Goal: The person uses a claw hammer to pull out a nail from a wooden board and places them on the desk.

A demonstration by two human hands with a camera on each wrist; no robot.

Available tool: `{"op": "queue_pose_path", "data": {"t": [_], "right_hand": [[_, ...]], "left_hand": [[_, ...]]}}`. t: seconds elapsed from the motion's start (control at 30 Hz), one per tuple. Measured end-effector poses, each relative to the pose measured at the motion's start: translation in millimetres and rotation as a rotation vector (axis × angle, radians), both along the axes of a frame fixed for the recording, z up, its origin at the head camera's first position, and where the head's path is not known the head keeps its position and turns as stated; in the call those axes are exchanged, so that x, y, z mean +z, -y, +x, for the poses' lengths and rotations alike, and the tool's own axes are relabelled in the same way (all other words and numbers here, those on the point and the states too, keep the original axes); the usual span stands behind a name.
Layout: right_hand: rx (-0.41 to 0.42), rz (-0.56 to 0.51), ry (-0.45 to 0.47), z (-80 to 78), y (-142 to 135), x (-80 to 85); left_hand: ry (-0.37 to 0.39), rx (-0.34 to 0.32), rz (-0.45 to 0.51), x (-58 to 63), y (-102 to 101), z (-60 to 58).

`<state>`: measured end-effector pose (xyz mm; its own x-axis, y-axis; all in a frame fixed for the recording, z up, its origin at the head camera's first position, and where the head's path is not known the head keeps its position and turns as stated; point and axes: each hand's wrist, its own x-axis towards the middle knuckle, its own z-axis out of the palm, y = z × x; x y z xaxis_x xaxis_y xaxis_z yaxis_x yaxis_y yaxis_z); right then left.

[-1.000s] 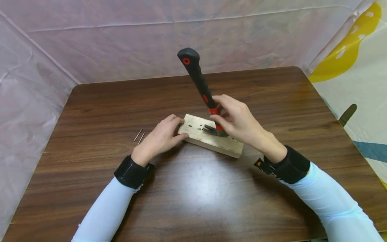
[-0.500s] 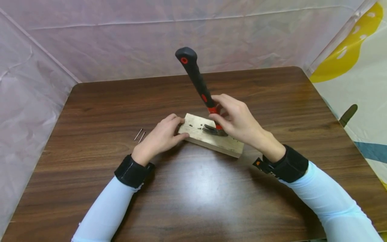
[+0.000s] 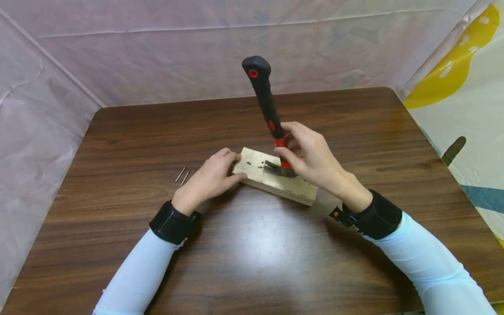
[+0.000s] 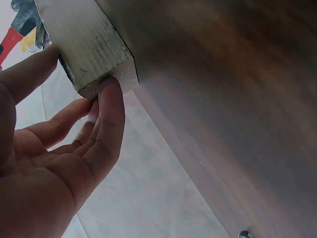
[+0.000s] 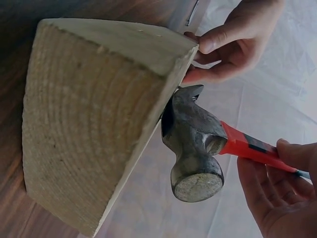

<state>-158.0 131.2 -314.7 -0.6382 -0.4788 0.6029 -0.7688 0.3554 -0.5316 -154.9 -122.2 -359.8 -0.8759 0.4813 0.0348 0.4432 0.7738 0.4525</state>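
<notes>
A claw hammer [image 3: 266,103] stands with its black and red handle pointing up and leaning slightly left. Its metal head [image 5: 190,136] lies against the top face of a pale wooden block [image 3: 256,172], claw toward the block's left end. My right hand [image 3: 311,153] pinches the handle's red lower part, just above the head, between thumb and fingers. At the block's left end, my left hand [image 3: 208,179] grips it, thumb on the near side and fingers at the end. Small dark holes mark the block's top. Whatever sits under the claw is hidden.
Two loose nails [image 3: 180,175] lie on the brown table [image 3: 130,144], left of my left hand. A pale sheet [image 3: 177,57] hangs behind the table's far edge. Another sheet with a yellow shape [image 3: 453,65] hangs at the right.
The hammer handle's top tipped slightly left, then swung back to the right, more upright now. The head stays on the block. Both hands and the block have hardly moved.
</notes>
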Motion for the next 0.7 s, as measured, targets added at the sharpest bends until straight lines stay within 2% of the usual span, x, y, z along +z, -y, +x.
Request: {"op": "queue_pose_path", "data": {"t": [0.7], "right_hand": [[-0.017,-0.059,0.049,4.6,-9.9,-2.7]], "left_hand": [[0.017,0.015,-0.012,1.1,-0.8,0.1]]}}
